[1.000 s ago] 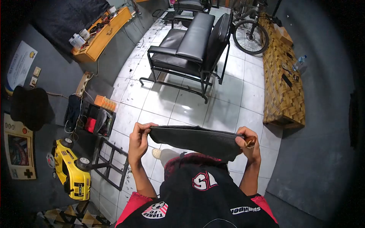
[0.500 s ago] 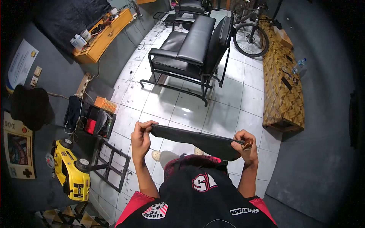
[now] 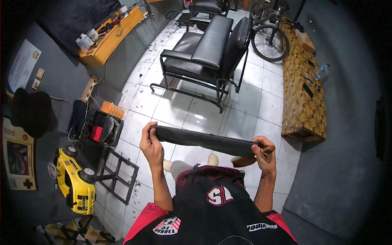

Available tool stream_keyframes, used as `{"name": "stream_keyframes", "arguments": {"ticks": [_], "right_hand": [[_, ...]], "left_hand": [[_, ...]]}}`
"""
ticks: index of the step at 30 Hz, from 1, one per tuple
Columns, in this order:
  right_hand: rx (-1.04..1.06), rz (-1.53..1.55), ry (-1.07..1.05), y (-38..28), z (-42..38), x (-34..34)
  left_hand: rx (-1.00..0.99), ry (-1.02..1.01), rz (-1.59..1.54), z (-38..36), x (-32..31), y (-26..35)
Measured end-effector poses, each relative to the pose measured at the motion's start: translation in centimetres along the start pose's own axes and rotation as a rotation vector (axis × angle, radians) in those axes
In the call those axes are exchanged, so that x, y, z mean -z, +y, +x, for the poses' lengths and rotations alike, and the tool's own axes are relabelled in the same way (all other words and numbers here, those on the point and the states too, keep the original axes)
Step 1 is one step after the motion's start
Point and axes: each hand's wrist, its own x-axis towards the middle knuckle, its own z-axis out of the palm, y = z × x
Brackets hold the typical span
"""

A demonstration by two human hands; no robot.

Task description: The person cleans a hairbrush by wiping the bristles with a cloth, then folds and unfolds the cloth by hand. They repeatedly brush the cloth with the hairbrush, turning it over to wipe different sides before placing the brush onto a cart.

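Note:
A dark folded cloth (image 3: 204, 139) is stretched nearly level in front of my body, held at both ends. My left hand (image 3: 152, 143) pinches its left end between thumb and fingers. At the other end, my right hand (image 3: 264, 157) is closed on the cloth's corner and also holds a brown wooden-handled brush (image 3: 243, 161). The brush's bristled part shows below the cloth, and its handle end sticks out past my fingers. Part of the brush is hidden behind the cloth and my hand.
Ahead stands a black padded barber chair (image 3: 192, 53) on the tiled floor. A woven-covered bench (image 3: 304, 94) and a bicycle (image 3: 269, 38) are to the right. At left are a wooden shelf (image 3: 112, 36), a yellow toy car (image 3: 75, 181) and a black metal frame (image 3: 118, 175).
The cloth's left end has risen slightly with my left hand, and its sagging lower part has drawn up into a narrower strip. The brush's bristles now show beneath it.

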Motion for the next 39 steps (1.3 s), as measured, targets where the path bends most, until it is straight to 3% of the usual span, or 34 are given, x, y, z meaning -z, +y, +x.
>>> {"name": "stream_keyframes", "arguments": {"ticks": [4,6,10,13,17,20,23,24,27,31,32,39], "right_hand": [[0.328,-0.009,0.068,0.9,1.3,-1.6],[0.321,-0.114,0.106,0.4,1.0,-1.8],[0.309,-0.299,0.268,0.4,1.0,-1.9],[0.300,-0.281,0.350,0.5,2.1,-2.3],[0.054,-0.184,0.315,0.6,2.7,-1.4],[-0.077,0.085,0.279,1.1,2.6,-0.5],[-0.093,0.197,0.212,1.1,2.3,0.8],[-0.072,0.200,0.235,0.9,2.2,0.9],[0.057,0.079,0.324,0.6,2.3,0.7],[0.226,-0.291,0.502,-0.6,2.3,-0.3],[0.246,-0.345,0.532,-1.0,2.3,-0.4],[0.279,-0.551,0.693,0.7,3.2,-1.0]], "left_hand": [[-0.023,0.050,-0.126,-0.1,-0.9,0.1],[-0.117,0.024,-0.237,0.0,-1.2,-0.4],[-0.155,-0.008,0.238,0.0,-0.7,-0.1],[-0.015,-0.064,0.183,-0.5,-1.0,-0.1],[0.139,-0.192,0.222,-0.2,-0.7,-0.4],[0.459,-0.234,-0.362,-0.6,-1.0,-0.6],[0.682,-0.294,-0.603,-0.6,-1.5,-0.5],[0.672,-0.442,-0.653,-0.4,-1.2,-1.1],[0.586,-0.314,-0.668,-1.4,-2.5,-1.0],[0.075,-0.107,0.115,-1.7,-3.4,1.5],[0.020,-0.108,0.163,-1.6,-3.4,1.8],[0.006,-0.171,0.188,-1.4,-3.5,1.2]]}}
